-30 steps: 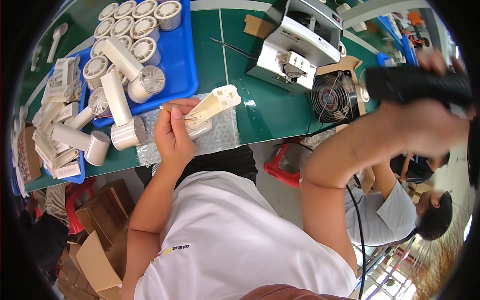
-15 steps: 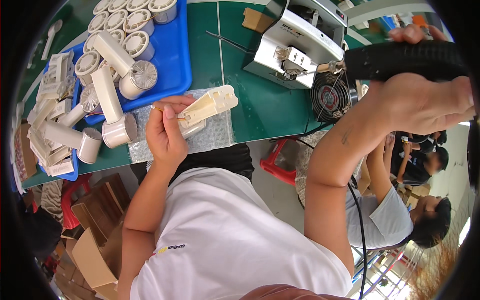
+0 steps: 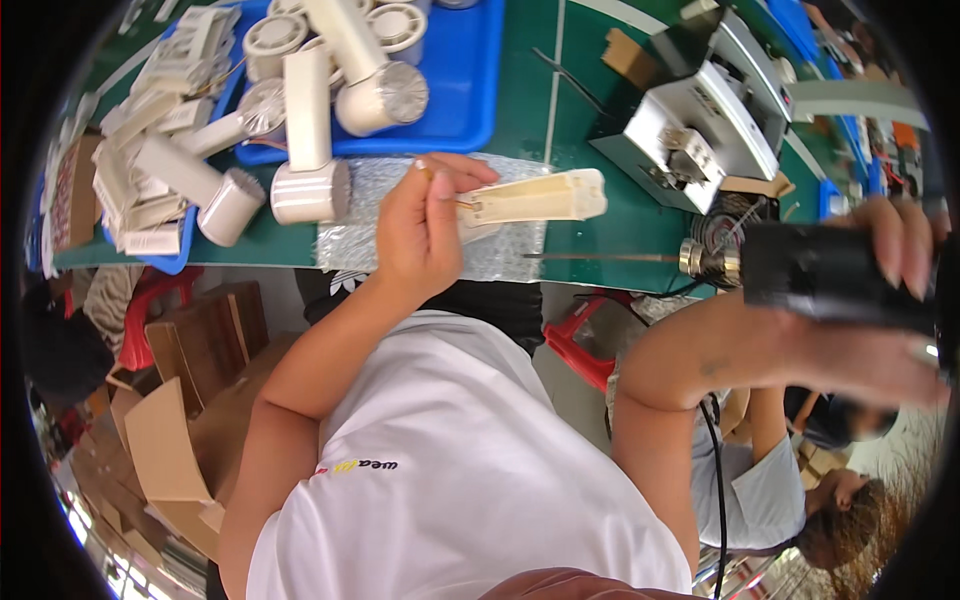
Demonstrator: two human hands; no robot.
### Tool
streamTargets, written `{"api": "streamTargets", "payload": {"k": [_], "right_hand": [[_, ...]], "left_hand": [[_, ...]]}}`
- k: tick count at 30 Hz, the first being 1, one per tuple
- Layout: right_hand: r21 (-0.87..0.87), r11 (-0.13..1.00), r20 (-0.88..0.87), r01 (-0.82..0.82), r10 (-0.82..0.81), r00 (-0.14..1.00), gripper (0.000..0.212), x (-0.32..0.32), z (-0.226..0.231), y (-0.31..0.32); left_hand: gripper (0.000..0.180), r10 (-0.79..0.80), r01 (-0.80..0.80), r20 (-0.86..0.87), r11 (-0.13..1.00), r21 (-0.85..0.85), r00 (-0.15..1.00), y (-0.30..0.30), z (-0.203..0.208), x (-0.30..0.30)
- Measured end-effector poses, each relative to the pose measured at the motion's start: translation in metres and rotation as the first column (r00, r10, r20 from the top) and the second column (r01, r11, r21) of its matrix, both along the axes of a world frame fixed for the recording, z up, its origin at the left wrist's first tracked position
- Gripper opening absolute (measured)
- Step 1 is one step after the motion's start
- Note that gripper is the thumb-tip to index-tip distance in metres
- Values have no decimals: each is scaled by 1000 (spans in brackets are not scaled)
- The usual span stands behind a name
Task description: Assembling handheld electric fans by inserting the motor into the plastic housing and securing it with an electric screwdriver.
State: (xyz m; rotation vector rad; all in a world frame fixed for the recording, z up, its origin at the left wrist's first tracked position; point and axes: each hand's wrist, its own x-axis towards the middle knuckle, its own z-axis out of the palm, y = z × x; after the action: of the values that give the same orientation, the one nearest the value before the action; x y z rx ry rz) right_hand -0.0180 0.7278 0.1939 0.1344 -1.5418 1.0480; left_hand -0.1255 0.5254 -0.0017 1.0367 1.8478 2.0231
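Observation:
My left hand (image 3: 418, 228) is closed around a long cream plastic housing half (image 3: 548, 198), its hollow side showing, with a thin orange wire at the near end. Wrapped round a black electric screwdriver (image 3: 835, 268) at the right is my right hand (image 3: 860, 345), partly blurred. From its metal nose a long thin bit (image 3: 600, 257) reaches left, its tip below the housing half and apart from it. Another pale part lies under my left hand, mostly hidden. Bubble wrap (image 3: 375, 185) covers the table there.
A silver screw feeder (image 3: 700, 135) and a small black fan (image 3: 725, 228) stand at the right. The blue tray (image 3: 468, 110) at the left holds white fan units; wrapped assemblies (image 3: 312, 190) lie beside it. A person (image 3: 760, 480) sits at the right. Cardboard boxes (image 3: 165, 435) stand below.
My right hand has brought the screwdriver from the feeder down toward the housing half, its bit now pointing left. My left hand still holds the part, now turned more level. The view has shifted.

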Motion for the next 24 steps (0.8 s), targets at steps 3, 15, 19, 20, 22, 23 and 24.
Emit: {"api": "streamTargets", "payload": {"k": [3, 15, 19, 20, 22, 23, 24], "right_hand": [[-29, 997, -18, -76, 76, 997, 48, -23, -6, -46], [-102, 953, -47, -285, 282, 958, 52, -41, -13, -56], [-128, 934, -57, -333, 328, 943, 54, -37, -14, -57], [-134, 930, -61, -343, 338, 939, 55, -38, -16, -58], [-148, 915, -71, -375, 368, 927, 56, -33, -15, -60], [-154, 907, -78, -393, 385, 920, 57, -30, -14, -59], [-158, 898, -89, -410, 400, 912, 57, -31, -14, -59]], "left_hand": [[28, 16, -16, 2, 999, 31, 1000, 0, -1, 2], [24, 35, -32, -65, 999, 37, 997, -2, 3, 0], [23, 31, -28, -62, 998, 48, 998, -2, 4, -1], [23, 27, -25, -55, 999, 38, 998, -1, 5, -1], [23, 35, -34, -48, 999, 24, 998, -3, 6, -1], [22, 39, -37, -51, 999, 26, 998, -3, 6, -2], [21, 41, -40, -60, 999, 29, 997, -3, 6, -4]]}}
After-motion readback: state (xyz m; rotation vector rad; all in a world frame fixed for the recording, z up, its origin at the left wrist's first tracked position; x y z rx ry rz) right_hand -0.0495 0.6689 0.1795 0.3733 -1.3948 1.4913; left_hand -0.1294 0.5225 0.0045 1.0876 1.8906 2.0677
